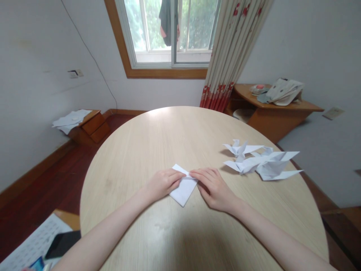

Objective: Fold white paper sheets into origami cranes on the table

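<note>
A white sheet of paper [183, 192], folded into a small kite or diamond shape, lies on the round table in front of me. My left hand [164, 183] presses the paper's left side, fingers together and thumb tucked beside them. From the right, my right hand [213, 188] has its fingertips on the same fold line across the upper part, fingers bent and close together. The fingertips of both hands almost meet at the crease. Off to the right stand several white folded paper cranes [269, 165], close together with their wings spread.
The round wooden table [126, 158] fills the middle. At lower left, a dark phone [62, 244] rests on a printed sheet [34, 241] beside the table. A small drawer cabinet [94, 126] stands at left. A corner desk [278, 113] with a bag [286, 91] is behind at right.
</note>
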`<state>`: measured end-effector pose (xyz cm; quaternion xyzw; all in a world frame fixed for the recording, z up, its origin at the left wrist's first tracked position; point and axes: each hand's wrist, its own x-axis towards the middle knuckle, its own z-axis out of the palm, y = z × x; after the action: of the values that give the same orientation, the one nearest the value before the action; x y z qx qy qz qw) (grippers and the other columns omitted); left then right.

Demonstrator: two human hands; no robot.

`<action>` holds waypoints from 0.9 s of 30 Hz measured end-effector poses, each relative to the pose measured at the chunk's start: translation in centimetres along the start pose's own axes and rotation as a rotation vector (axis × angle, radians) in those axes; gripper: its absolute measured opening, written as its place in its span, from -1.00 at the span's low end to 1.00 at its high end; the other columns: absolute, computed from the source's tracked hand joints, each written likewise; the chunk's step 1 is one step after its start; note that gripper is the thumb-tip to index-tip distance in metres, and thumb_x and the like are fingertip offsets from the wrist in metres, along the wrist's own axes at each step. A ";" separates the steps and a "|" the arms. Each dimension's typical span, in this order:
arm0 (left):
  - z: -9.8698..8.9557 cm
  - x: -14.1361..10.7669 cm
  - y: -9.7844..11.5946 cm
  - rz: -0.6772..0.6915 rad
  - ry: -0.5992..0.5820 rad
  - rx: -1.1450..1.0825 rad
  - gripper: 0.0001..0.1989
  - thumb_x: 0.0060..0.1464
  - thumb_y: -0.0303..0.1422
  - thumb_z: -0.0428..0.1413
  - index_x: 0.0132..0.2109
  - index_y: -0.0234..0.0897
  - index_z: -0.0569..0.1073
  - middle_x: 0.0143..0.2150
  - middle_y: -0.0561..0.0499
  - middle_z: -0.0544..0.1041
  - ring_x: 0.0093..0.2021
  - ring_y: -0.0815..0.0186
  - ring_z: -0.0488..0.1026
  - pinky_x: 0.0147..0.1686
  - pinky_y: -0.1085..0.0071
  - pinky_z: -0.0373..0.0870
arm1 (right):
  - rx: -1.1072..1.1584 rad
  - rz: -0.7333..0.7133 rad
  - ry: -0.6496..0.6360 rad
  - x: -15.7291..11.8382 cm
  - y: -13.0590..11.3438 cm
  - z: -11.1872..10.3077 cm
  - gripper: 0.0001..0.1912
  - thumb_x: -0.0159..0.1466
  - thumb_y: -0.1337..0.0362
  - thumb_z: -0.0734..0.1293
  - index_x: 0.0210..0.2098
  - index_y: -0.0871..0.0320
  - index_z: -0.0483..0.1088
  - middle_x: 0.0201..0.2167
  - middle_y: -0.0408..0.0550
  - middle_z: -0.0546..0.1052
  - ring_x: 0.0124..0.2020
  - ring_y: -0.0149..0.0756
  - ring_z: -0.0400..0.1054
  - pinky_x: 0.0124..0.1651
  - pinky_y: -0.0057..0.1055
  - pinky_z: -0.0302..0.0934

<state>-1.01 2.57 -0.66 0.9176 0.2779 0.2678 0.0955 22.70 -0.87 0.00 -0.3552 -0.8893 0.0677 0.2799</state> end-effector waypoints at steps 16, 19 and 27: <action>-1.9 0.6 2.1 -0.126 -0.178 -0.341 -0.58 0.28 -0.11 -0.07 0.11 -0.25 0.42 0.04 -0.10 0.54 0.02 0.19 0.47 0.04 0.28 0.36 | -0.054 -0.027 0.179 -0.1 0.5 0.2 -0.81 0.37 0.41 0.16 -0.20 0.15 0.40 -0.33 -0.04 0.57 -0.28 -0.24 0.38 -0.19 -0.29 0.15; -1.7 0.6 2.1 -0.093 -0.166 -0.326 -0.40 0.08 0.03 0.13 0.16 -0.22 0.38 0.07 -0.12 0.52 0.05 0.14 0.46 0.07 0.26 0.34 | -0.029 0.029 0.200 -0.1 0.5 0.2 -0.81 0.38 0.37 0.15 -0.23 0.14 0.39 -0.37 -0.05 0.56 -0.31 -0.24 0.37 -0.22 -0.29 0.14; -0.9 0.3 2.4 -0.181 0.035 -0.326 -0.72 0.25 -0.43 -0.06 -0.06 -0.25 0.52 -0.16 -0.04 0.61 -0.17 0.30 0.55 -0.15 0.39 0.46 | -0.134 0.047 0.238 0.1 -0.3 -0.2 -0.71 0.33 0.46 0.09 -0.22 0.10 0.39 -0.39 -0.05 0.52 -0.25 -0.19 0.35 -0.13 -0.23 0.08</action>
<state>-0.23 0.78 1.01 0.8564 0.3140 0.3154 0.2616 22.58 -1.01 0.26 -0.3995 -0.8436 -0.0278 0.3577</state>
